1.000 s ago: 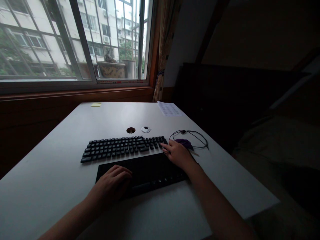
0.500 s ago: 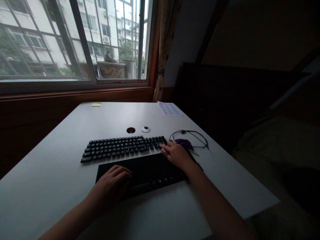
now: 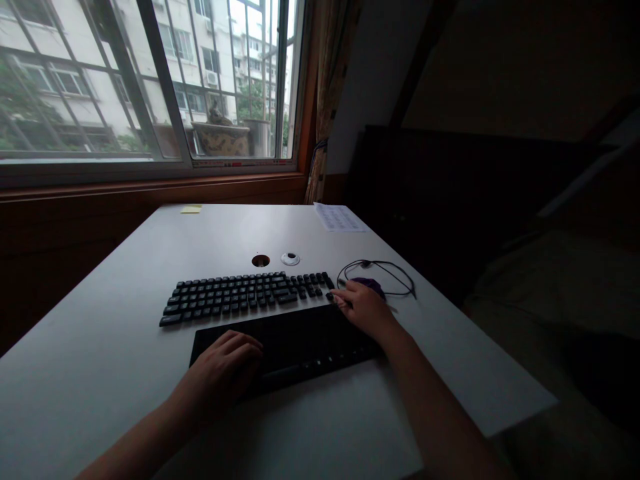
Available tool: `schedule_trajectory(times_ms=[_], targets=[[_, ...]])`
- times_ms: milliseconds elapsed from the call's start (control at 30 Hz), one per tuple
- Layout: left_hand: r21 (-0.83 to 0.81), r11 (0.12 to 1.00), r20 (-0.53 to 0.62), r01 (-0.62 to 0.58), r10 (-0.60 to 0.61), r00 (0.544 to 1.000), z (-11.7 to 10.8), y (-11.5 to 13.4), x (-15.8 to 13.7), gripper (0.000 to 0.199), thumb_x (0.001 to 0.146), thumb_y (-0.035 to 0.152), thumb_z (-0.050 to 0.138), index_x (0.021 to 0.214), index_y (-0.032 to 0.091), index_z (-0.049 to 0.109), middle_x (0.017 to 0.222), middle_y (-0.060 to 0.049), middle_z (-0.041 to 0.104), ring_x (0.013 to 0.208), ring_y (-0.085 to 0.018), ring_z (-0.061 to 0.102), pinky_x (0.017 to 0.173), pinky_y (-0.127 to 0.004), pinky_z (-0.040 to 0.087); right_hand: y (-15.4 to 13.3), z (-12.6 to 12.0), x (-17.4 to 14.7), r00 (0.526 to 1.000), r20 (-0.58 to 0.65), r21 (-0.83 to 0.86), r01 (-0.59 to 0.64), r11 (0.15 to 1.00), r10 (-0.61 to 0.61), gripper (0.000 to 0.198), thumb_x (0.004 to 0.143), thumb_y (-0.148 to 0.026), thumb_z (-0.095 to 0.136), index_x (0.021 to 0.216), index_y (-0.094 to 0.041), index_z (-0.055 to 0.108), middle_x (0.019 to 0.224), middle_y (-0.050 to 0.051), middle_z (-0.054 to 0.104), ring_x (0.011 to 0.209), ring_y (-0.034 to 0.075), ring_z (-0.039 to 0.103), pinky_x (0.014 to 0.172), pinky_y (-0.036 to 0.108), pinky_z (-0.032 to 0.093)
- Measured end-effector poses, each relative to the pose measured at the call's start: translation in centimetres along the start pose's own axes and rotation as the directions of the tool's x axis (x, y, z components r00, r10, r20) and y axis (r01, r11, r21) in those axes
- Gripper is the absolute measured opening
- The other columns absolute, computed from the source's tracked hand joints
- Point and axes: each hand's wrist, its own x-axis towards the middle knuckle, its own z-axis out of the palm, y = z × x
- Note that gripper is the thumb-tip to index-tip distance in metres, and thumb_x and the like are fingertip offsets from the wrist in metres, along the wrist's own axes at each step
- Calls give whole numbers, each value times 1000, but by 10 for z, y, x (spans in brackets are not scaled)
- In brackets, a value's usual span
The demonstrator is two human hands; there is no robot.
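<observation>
Loose black keycaps (image 3: 225, 297) stand in rows on the white desk, laid out like a keyboard. In front of them lies a dark keyboard base (image 3: 295, 340), its upper part looking bare of keys, with small parts along its near edge. My left hand (image 3: 227, 360) is closed over the base's left end, fingers curled on top and thumb hidden. At the right end of the rows, my right hand (image 3: 363, 307) reaches over the base's right side. Its thumb and index finger are together at a single keycap (image 3: 330, 295), seemingly pinching it.
Behind my right hand are a purple cloth-like item (image 3: 371, 285) and a looped black cable (image 3: 395, 270). Farther back are a desk hole (image 3: 261, 261), its round white cover (image 3: 291, 259), printed paper (image 3: 340, 218) and yellow notes (image 3: 191, 209). A barred window (image 3: 225, 80) faces the desk.
My right hand has shifted slightly to the right along the keycap rows. A keycap now shows at its fingertips. My left hand stays on the keyboard base.
</observation>
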Motion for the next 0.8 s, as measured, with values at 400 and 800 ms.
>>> schedule_trajectory(times_ms=[400,800], targets=[[1,1000,3,-13,13,1000,0,-1,0,17,99,21,47,102,21,64,108,-7,67,101,-22,59,84,-37,55,-7,-1,1,995,80,-63,-49,997,54,33,98,-36,46,121,-29,69,98,5,64,89,19,61,77,27,45],[20,1000,10,-3,3,1000,0,0,-1,16,99,23,48,101,22,64,108,-6,67,101,-22,60,85,-38,55,-9,4,8,994,87,-95,-64,993,73,35,98,-34,45,125,-29,67,104,6,65,94,19,62,81,28,44]])
